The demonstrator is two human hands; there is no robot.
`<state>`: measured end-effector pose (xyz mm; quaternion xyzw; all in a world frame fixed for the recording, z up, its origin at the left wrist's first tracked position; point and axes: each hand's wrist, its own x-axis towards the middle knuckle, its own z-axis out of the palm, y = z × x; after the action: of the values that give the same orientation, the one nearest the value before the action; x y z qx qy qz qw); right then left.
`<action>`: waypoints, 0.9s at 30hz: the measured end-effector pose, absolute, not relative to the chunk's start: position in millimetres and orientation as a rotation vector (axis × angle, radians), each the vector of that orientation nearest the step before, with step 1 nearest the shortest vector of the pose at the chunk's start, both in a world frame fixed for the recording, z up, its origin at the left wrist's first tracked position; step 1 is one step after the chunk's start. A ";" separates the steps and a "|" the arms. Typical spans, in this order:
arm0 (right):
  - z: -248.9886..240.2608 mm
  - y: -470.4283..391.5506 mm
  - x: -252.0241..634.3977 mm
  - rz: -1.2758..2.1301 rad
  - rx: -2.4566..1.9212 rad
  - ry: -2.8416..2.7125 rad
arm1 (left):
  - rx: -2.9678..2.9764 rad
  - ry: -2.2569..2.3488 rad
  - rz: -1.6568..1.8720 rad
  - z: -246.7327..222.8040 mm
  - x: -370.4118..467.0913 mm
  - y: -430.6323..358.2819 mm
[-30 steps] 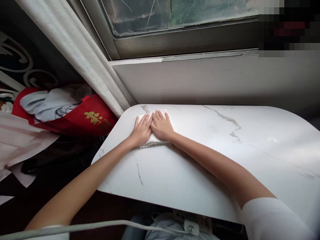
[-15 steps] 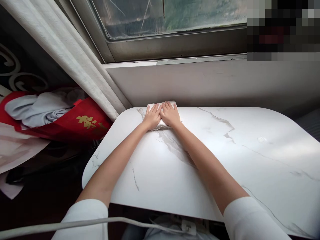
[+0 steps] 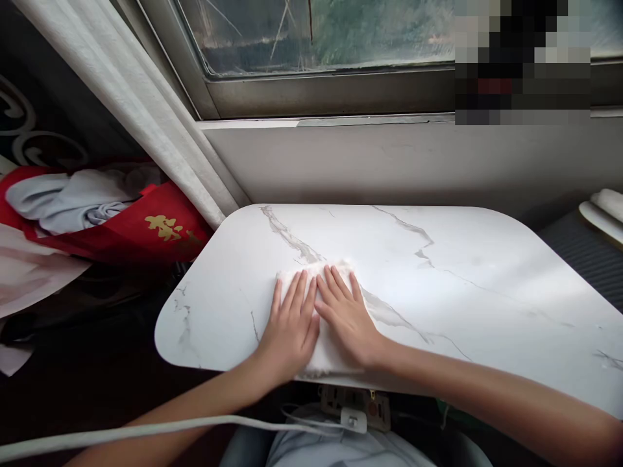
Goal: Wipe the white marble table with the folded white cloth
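Note:
A white cloth (image 3: pixel 324 357) lies flat on the white marble-patterned table (image 3: pixel 467 246), close to its front edge. My left hand (image 3: pixel 291 324) presses down on the left part of the cloth, fingers stretched out. Beside it my right hand (image 3: pixel 348 314) rests flat on the right part, its fingers spread and pointing away from me. The two hands nearly meet at the thumbs. Much of the cloth is hidden beneath them.
Behind the table are a wall and a window (image 3: pixel 321 94). A pale curtain (image 3: pixel 121 97) hangs at the left, near a red bag (image 3: pixel 160 224) with grey fabric in it. A white cable (image 3: pixel 195 425) crosses in front of me. A power strip (image 3: pixel 331 399) shows below the table edge.
Both hands have come back toward me with the cloth under them, from the table's far edge to near its front edge. The view has shifted slightly.

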<state>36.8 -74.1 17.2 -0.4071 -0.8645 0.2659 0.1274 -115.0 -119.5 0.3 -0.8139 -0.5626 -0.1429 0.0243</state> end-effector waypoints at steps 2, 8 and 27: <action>20.4 -96.7 50.9 0.861 -1.164 -2.494 | -2.549 -1.713 -0.463 2.0 -107.1 -141.3; 22.0 -100.6 62.3 0.896 -1.159 -2.495 | -2.599 -1.697 -0.431 1.7 -98.2 -145.2; -0.7 160.0 54.9 0.125 -1.524 -2.382 | -2.436 -1.949 -0.238 4.2 -63.0 134.8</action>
<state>54.9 160.0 -0.7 -0.5319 -0.8314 0.0438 0.1550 -63.0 134.8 4.2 -0.7785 -0.6230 -0.0762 0.0065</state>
